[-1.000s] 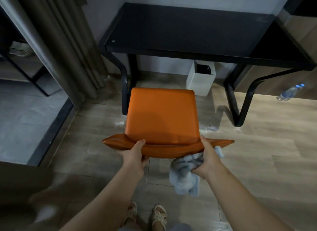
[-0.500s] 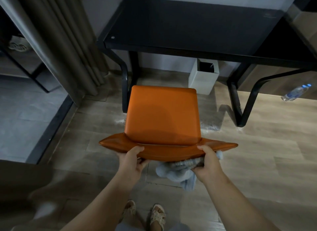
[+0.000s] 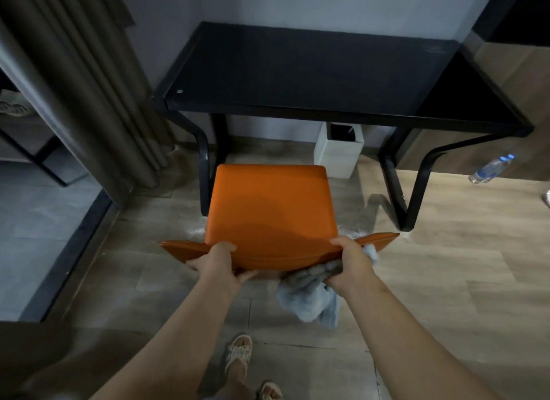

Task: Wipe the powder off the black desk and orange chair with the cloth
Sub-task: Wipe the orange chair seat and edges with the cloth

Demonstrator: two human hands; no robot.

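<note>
At 6 o'clock, the left grip (image 3: 218,262) curls round the backrest edge of the orange chair (image 3: 270,209); the right grip (image 3: 351,262) pinches that edge together with a pale blue cloth (image 3: 306,298) hanging beneath. At 12 o'clock, beyond the chair, stands the black bench (image 3: 297,72).

This is looking like a room in a home or hotel, with a black desk (image 3: 297,78) standing against the wall (image 3: 297,4), an orange chair (image 3: 270,209) sitting before it, a small white bin (image 3: 336,158) sitting underneath, long curtains (image 3: 98,87) hanging down and water bottles (image 3: 489,170) lying on the wooden floor (image 3: 446,265).
</note>
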